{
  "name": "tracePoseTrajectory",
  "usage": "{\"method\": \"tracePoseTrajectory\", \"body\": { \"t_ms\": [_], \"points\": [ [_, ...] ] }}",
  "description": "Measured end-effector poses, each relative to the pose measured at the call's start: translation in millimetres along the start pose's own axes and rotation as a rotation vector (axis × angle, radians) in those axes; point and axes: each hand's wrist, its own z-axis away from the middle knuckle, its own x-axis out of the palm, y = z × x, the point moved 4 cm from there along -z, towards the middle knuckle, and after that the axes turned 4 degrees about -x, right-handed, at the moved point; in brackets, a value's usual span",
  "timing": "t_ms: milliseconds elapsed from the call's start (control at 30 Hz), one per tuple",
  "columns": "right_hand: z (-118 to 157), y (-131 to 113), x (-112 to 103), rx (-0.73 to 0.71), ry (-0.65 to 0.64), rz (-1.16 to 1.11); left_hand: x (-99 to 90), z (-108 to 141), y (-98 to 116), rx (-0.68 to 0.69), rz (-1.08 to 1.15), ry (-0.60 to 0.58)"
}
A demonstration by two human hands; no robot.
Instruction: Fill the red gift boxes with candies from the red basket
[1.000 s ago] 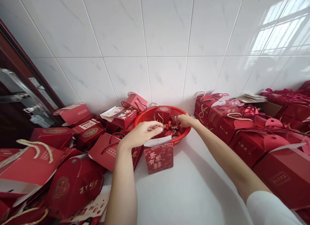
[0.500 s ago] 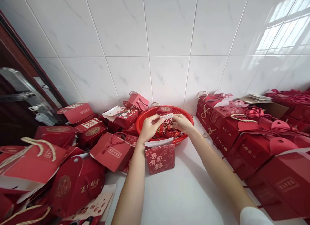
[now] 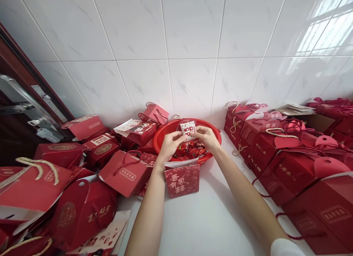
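Over a red plastic basket [image 3: 160, 138], my left hand [image 3: 171, 144] pinches the left edge of a small white packet [image 3: 188, 128] with a red pattern. My right hand [image 3: 205, 137] grips the same packet from the right side. Wrapped red candies [image 3: 193, 150] lie in the basket below my hands. Just in front of the basket stands a red box [image 3: 182, 180] with pale characters, its white-lined top open. Another red box sits in the basket behind the packet, mostly hidden.
Red gift boxes [image 3: 125, 173] with rope handles are heaped on the left of the white tabletop [image 3: 204, 219]. Rows of closed red boxes [image 3: 292, 175] stand at the right. A tiled wall [image 3: 193, 79] rises behind, and a door handle [image 3: 22, 98] shows at the far left.
The small packet has been raised slightly and tilted so its patterned face shows more fully. Both hands stay on it. The view has shifted a little.
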Motion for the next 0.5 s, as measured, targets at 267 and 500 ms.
{"method": "tracePoseTrajectory", "body": {
  "t_ms": [267,500],
  "points": [
    [-19.0,1.6,-33.8,0.084,-0.095,0.955,-7.7,-5.1,-8.2,-0.163,0.091,0.226],
    [-28.4,21.5,-40.4,0.326,-0.532,1.430,-6.4,-4.1,-4.5,-0.168,0.096,0.257]
  ]
}}
